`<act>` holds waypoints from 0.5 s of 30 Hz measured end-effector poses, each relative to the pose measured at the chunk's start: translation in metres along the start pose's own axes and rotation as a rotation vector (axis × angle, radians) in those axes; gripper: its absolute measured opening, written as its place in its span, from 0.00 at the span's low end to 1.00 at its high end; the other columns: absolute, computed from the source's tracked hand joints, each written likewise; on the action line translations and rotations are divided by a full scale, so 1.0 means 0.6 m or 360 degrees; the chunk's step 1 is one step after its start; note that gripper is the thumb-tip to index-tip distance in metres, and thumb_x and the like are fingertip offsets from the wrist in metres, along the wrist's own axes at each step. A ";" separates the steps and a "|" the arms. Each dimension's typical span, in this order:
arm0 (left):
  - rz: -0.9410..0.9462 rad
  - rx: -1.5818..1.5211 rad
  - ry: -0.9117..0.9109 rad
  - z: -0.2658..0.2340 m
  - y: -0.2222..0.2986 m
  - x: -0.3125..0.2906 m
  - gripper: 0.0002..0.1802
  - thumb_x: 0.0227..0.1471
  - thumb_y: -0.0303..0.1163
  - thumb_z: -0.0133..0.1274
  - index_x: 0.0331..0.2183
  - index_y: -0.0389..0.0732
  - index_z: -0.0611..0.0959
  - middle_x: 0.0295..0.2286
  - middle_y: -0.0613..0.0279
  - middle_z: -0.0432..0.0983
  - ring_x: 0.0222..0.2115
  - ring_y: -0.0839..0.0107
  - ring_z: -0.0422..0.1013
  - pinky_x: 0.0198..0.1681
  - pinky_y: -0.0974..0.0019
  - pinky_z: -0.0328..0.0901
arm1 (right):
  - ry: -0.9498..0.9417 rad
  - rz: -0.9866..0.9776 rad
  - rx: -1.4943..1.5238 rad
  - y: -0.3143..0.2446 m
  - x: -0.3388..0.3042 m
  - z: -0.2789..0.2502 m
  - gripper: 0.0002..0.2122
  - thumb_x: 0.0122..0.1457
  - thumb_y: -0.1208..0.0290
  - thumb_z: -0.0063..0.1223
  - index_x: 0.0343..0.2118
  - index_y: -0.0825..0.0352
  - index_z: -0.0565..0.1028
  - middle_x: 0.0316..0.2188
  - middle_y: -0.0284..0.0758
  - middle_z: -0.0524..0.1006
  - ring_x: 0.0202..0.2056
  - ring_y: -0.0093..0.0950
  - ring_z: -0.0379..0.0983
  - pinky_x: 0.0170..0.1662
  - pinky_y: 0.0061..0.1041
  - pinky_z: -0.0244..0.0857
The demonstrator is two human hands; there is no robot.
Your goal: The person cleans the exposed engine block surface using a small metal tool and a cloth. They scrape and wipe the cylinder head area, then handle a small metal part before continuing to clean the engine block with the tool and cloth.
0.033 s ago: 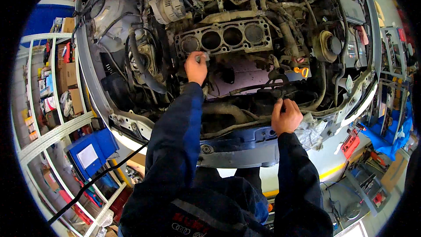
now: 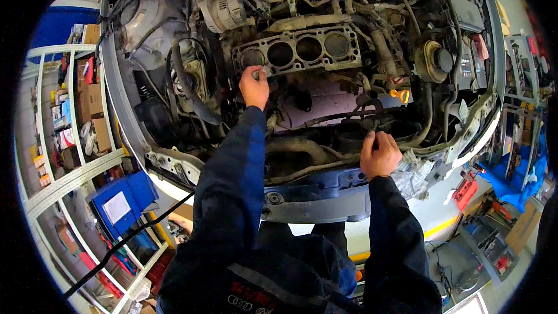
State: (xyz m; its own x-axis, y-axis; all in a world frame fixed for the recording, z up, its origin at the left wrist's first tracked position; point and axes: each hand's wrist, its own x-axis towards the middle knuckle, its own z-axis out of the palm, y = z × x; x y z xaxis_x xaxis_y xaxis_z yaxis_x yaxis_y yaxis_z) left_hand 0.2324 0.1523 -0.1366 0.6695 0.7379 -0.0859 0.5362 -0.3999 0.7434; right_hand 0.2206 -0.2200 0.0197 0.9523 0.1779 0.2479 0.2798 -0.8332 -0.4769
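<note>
My left hand (image 2: 254, 88) is at the front left corner of the engine block (image 2: 323, 61), whose flat top shows a row of round cylinder bores. Its fingers are closed on a small greyish piece (image 2: 267, 71), too small to name, by the leftmost bore. My right hand (image 2: 381, 154) is above the front edge of the engine bay, thumb and fingers pinched together. What they hold, if anything, I cannot make out. A crumpled grey rag (image 2: 414, 178) lies beside that hand, on the car's front.
An alternator (image 2: 222, 11) sits behind the block at left. An orange-yellow ring handle (image 2: 400, 95) and a round reservoir (image 2: 437, 61) are to the right. Hoses cross the bay. Shelving (image 2: 70, 180) stands at left; a red tool (image 2: 465, 191) is at right.
My left hand has shifted slightly to the left and up along the block's front corner, with the greyish piece in it. My right hand stays practically in place.
</note>
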 end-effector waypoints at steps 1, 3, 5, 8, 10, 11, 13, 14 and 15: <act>0.0134 -0.0057 0.0086 -0.005 -0.008 0.021 0.12 0.65 0.35 0.62 0.47 0.39 0.86 0.45 0.46 0.83 0.49 0.40 0.77 0.52 0.38 0.73 | 0.0009 -0.0004 0.0003 -0.005 0.003 -0.001 0.14 0.65 0.69 0.59 0.23 0.66 0.72 0.21 0.41 0.73 0.22 0.46 0.71 0.26 0.43 0.63; 0.0182 -0.0049 0.0160 -0.007 0.006 0.059 0.11 0.65 0.34 0.62 0.46 0.40 0.86 0.42 0.47 0.84 0.45 0.42 0.79 0.46 0.39 0.73 | 0.0002 -0.0029 -0.0048 0.005 -0.001 0.003 0.13 0.63 0.69 0.61 0.22 0.65 0.73 0.20 0.40 0.73 0.22 0.45 0.72 0.25 0.43 0.65; 0.0081 -0.0046 0.0105 0.000 0.030 0.091 0.10 0.66 0.33 0.62 0.47 0.41 0.85 0.40 0.48 0.83 0.42 0.42 0.79 0.42 0.39 0.73 | -0.0007 -0.0027 -0.0084 0.014 -0.003 0.004 0.13 0.62 0.69 0.61 0.22 0.64 0.73 0.20 0.40 0.72 0.23 0.44 0.72 0.25 0.43 0.66; 0.0133 0.0015 0.0191 0.014 0.020 0.122 0.09 0.67 0.33 0.61 0.47 0.42 0.84 0.39 0.48 0.82 0.40 0.43 0.78 0.38 0.35 0.70 | -0.0041 -0.0014 -0.0051 0.008 -0.004 0.003 0.13 0.62 0.69 0.61 0.22 0.64 0.73 0.20 0.40 0.72 0.23 0.44 0.73 0.25 0.44 0.66; 0.0145 0.0018 0.0241 0.038 0.013 0.126 0.08 0.67 0.33 0.61 0.45 0.41 0.85 0.39 0.47 0.82 0.40 0.43 0.77 0.38 0.36 0.70 | -0.0047 -0.0010 -0.0009 0.005 -0.002 0.004 0.13 0.62 0.69 0.62 0.22 0.64 0.73 0.20 0.40 0.72 0.23 0.44 0.73 0.25 0.44 0.66; 0.0143 0.0050 0.0190 0.048 0.019 0.123 0.08 0.65 0.31 0.62 0.44 0.40 0.84 0.41 0.45 0.82 0.43 0.42 0.77 0.41 0.38 0.71 | -0.0065 0.0011 -0.0034 0.006 -0.002 0.002 0.13 0.62 0.69 0.62 0.22 0.65 0.73 0.20 0.40 0.73 0.23 0.44 0.73 0.26 0.44 0.66; 0.0131 0.0002 0.0264 0.053 0.024 0.128 0.08 0.63 0.28 0.63 0.42 0.38 0.84 0.42 0.44 0.81 0.43 0.41 0.77 0.43 0.40 0.71 | -0.0104 0.0052 -0.0082 0.008 -0.003 -0.001 0.12 0.61 0.70 0.62 0.22 0.65 0.73 0.20 0.40 0.73 0.23 0.44 0.73 0.26 0.43 0.67; 0.0127 -0.0021 0.0301 0.054 0.026 0.132 0.07 0.61 0.26 0.63 0.42 0.37 0.84 0.42 0.44 0.81 0.43 0.41 0.77 0.44 0.41 0.72 | -0.0084 0.0038 -0.0063 0.007 -0.002 -0.001 0.12 0.61 0.70 0.62 0.22 0.65 0.73 0.20 0.41 0.73 0.24 0.44 0.73 0.26 0.43 0.67; 0.0122 -0.0043 0.0338 0.055 0.027 0.135 0.07 0.60 0.25 0.63 0.41 0.36 0.84 0.43 0.43 0.81 0.43 0.40 0.77 0.45 0.42 0.72 | -0.0064 0.0023 -0.0042 0.004 0.000 -0.001 0.12 0.61 0.71 0.62 0.22 0.66 0.73 0.20 0.41 0.73 0.24 0.44 0.73 0.26 0.43 0.67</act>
State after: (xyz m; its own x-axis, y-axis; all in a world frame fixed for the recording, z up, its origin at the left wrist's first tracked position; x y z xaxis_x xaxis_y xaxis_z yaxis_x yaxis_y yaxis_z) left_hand 0.3127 0.1874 -0.1533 0.5832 0.8047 0.1110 0.4720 -0.4469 0.7600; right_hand 0.2213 -0.2225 0.0191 0.9605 0.1862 0.2069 0.2632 -0.8494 -0.4575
